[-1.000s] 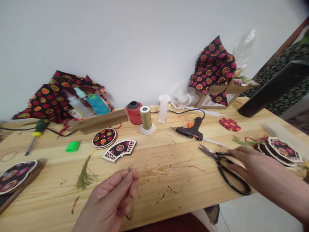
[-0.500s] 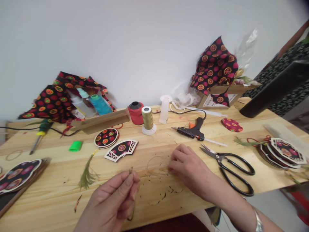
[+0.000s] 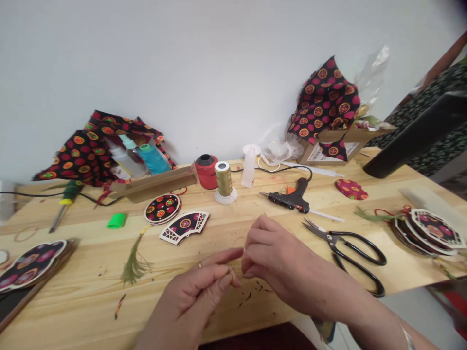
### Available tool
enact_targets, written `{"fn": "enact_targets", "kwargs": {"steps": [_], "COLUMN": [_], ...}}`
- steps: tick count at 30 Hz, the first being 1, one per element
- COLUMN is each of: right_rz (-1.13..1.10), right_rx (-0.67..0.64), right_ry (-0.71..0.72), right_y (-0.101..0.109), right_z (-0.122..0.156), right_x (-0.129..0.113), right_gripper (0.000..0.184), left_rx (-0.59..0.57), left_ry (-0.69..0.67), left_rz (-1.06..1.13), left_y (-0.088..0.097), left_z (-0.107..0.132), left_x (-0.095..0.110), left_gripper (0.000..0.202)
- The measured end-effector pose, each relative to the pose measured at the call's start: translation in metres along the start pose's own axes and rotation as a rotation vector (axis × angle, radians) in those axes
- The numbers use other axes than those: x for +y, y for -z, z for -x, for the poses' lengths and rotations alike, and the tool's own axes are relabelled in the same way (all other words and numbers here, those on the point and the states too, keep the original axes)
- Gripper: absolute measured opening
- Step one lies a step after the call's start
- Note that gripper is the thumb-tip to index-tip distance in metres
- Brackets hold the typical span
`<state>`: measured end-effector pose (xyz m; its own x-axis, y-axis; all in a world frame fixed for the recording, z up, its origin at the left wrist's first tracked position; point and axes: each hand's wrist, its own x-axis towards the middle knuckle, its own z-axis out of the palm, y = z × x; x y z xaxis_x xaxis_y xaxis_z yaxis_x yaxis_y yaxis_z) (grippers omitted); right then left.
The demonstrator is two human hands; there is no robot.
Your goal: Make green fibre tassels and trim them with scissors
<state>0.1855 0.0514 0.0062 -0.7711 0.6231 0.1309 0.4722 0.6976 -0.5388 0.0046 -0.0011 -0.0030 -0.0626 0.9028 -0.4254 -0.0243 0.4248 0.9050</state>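
My left hand (image 3: 200, 294) is closed in a pinch above the table, with a tiny bit of olive-gold thread at its thumb and fingertip; most of the thread is hidden. Its index finger stretches toward my right hand (image 3: 268, 260), whose fingers are curled together right beside it. What the right fingers pinch is too fine and covered to see clearly. Behind the hands stands a spool of gold thread (image 3: 224, 181). A fan-shaped ornament (image 3: 185, 226) and a round ornament with an olive tassel (image 3: 134, 260) lie to the left. Black-handled scissors (image 3: 343, 240) rest to the right.
A black glue gun (image 3: 292, 197) lies behind the scissors, its cord running along the wall. Red thread (image 3: 206, 172), a green cap (image 3: 116, 220) and a screwdriver (image 3: 62, 209) are further left. Stacked ornaments (image 3: 426, 231) sit at right. Another person stands at the far right.
My left hand has moved right and my right hand slightly left, so their fingertips now come together. The thread end that stuck up from my left fingers is now mostly covered.
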Motion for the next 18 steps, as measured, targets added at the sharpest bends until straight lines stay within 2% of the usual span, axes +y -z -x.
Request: {"fn": "enact_targets", "kwargs": {"steps": [2,3,5,7,9,14,16,18], "right_rz": [-0.036,-0.073,-0.177,-0.313,-0.492,-1.013,-1.125,-1.133], "right_rx": [0.028,0.064,0.218,0.416,0.534,0.471,0.464,0.467], "right_ry": [0.015,0.013,-0.036,-0.155,-0.302,-0.568,-0.583,-0.536], "right_y": [0.0,-0.002,-0.007,-0.015,-0.023,-0.042,-0.045,-0.046], "right_z": [-0.003,-0.004,-0.004,-0.003,-0.001,-0.003,-0.006,-0.009], "right_x": [-0.003,-0.002,0.001,0.005,0.008,0.003,0.0,-0.003], "right_gripper": [0.017,0.017,0.015,0.014,0.014,0.01,0.011,0.005], "left_rx": [-0.114,-0.117,-0.083,-0.06,-0.064,-0.068,-0.079,-0.086], "left_ry": [-0.037,-0.029,0.001,0.02,0.025,0.045,0.057,0.068], "left_rz": [-0.181,-0.194,-0.14,-0.052,0.016,0.073,0.069,0.057], "left_y": [0.001,0.002,0.003,0.004,0.004,0.004,0.003,0.003], "left_z": [-0.001,-0.002,-0.003,-0.005,-0.006,-0.007,-0.008,-0.008], "left_x": [-0.002,-0.004,-0.008,-0.011,-0.013,-0.015,-0.016,-0.017], "left_gripper": [0.016,0.019,0.025,0.029,0.03,0.026,0.025,0.026]}}
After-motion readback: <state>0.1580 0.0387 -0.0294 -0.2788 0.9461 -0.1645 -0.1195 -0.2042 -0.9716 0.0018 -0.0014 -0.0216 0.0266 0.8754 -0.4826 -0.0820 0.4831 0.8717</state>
